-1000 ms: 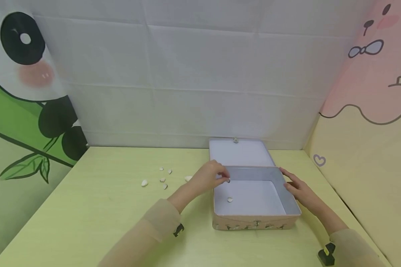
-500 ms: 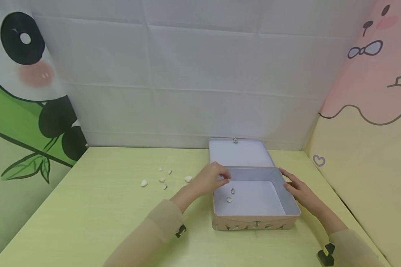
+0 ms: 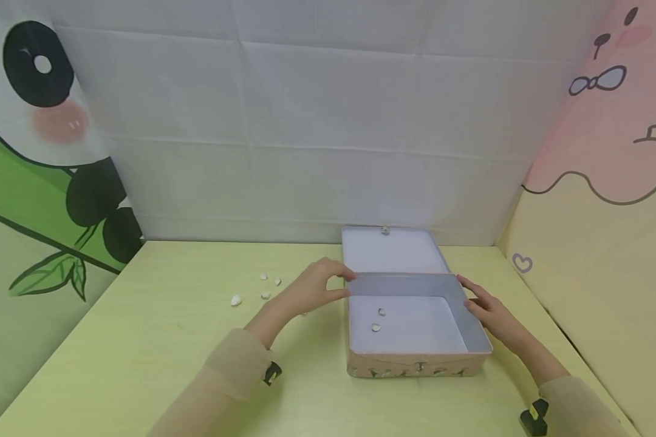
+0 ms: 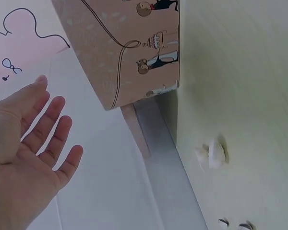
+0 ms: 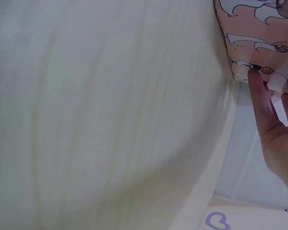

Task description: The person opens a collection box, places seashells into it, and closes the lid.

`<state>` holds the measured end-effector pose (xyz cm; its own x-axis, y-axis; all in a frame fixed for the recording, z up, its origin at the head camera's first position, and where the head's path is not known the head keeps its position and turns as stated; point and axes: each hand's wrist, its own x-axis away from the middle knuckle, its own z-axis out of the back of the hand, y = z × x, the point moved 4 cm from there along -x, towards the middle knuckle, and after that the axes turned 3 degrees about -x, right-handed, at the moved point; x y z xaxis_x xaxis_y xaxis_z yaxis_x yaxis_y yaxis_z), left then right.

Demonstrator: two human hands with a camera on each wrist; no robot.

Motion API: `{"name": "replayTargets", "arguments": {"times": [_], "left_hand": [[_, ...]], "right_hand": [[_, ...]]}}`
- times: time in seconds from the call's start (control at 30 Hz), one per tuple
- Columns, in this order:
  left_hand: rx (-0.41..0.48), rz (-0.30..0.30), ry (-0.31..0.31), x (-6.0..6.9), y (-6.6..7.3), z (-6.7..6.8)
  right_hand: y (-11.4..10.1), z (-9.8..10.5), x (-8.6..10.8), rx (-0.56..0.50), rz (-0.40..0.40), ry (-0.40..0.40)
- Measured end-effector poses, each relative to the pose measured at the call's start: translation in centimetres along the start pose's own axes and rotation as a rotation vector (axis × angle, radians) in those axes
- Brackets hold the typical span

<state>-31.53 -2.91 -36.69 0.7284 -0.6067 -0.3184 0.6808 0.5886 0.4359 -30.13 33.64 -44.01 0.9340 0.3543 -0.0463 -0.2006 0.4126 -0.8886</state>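
While hands [image 3: 317, 287] flank it, box [image 3: 404, 365] sits; shells [image 3: 376, 328] inside.

The pale yellow table [image 3: 115, 346] has kinda faint streaky grain, with an open pinkish printed box [image 3: 388, 365] sitting on its right side and some little whitish shell-like bits [image 3: 236, 300] scattered off to the left.

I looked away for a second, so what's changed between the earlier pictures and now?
The left hand let go of a small shell, which now lies in the patterned box near another shell, then moved left to the box's left rim, now empty. The right hand still touches the box's right side; the box, its open lid and that other shell stayed put.
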Motion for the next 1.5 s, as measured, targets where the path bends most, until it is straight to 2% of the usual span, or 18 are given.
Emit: {"name": "replayTargets", "arguments": {"times": [0.2,0.4,0.63,0.9,1.23,1.5], "left_hand": [[0.017,0.003,-0.01,1.6,-1.7,1.1],[0.022,0.009,-0.024,2.8,-3.2,1.5],[0.008,0.053,-0.007,4.3,-5.0,1.6],[0.004,0.133,0.0,5.7,-6.7,1.1],[-0.012,0.181,-0.026,6.4,-8.4,0.5],[-0.018,0.184,-0.118,6.4,-9.5,-0.4]], "right_hand": [[-0.1,0.0,0.1,0.008,0.001,0.001],[0.1,0.0,0.0,0.004,0.01,-0.004],[0.2,0.1,-0.1,0.021,0.007,0.005],[0.4,0.2,-0.3,0.014,0.018,0.0],[0.5,0.2,-0.2,0.0,0.012,-0.003],[0.5,0.1,-0.2,0.007,0.012,-0.004]]}}
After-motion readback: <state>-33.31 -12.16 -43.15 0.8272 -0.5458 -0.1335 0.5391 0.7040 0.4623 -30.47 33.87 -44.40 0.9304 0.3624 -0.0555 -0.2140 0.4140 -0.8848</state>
